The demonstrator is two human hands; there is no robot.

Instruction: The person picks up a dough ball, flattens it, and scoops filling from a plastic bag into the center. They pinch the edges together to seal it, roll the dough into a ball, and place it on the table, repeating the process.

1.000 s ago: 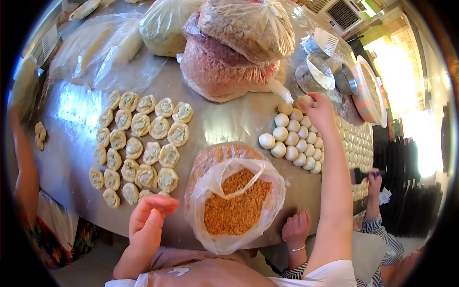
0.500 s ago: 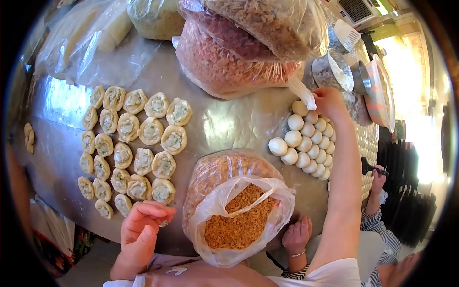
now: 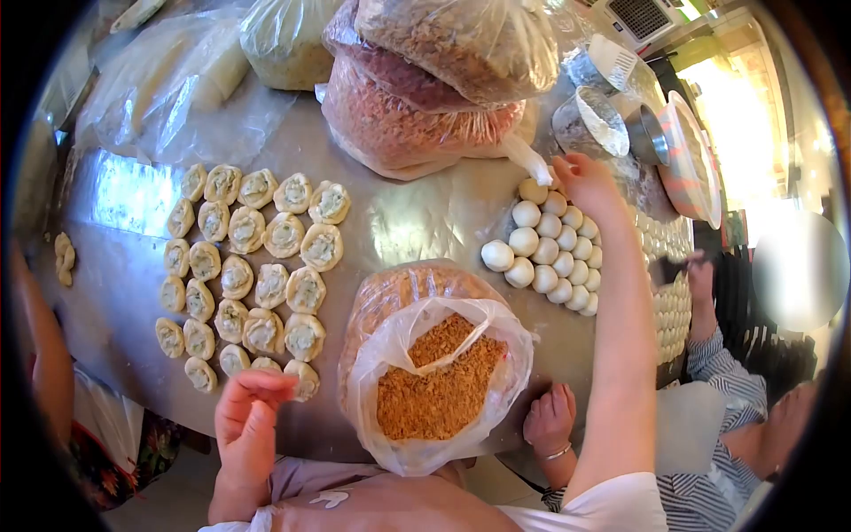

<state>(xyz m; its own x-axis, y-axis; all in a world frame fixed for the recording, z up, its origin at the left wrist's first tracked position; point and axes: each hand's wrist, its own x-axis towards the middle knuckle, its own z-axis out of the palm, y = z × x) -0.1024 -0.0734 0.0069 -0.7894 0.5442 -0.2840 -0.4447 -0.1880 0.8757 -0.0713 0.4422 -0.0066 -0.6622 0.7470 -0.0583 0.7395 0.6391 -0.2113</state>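
My left hand (image 3: 248,424) hovers at the near edge of several dough rounds topped with pale, green-flecked filling (image 3: 284,235). Its fingers are slightly bent with the thumb apart, and nothing shows in them. My right hand (image 3: 585,184) is bent at the far corner of a cluster of smooth dough balls (image 3: 550,253), beside the twisted tail of a plastic bag. Its fingertips are partly hidden, so I cannot make out what they grip. Between my arms stands an open plastic bag (image 3: 523,390) of brown crumbly filling (image 3: 434,381).
Bags of pinkish filling (image 3: 417,129) are stacked at the back. A metal tin (image 3: 589,124) and a striped basin (image 3: 691,160) stand back right. A co-worker's braceleted hand (image 3: 550,418) rests near my right arm; another hand (image 3: 700,277) is over more dough balls.
The view has shifted, moving the table's right side leftward in frame. My right hand stays by the far dough balls, its fingers now showing more. My left hand stays near the filled rounds.
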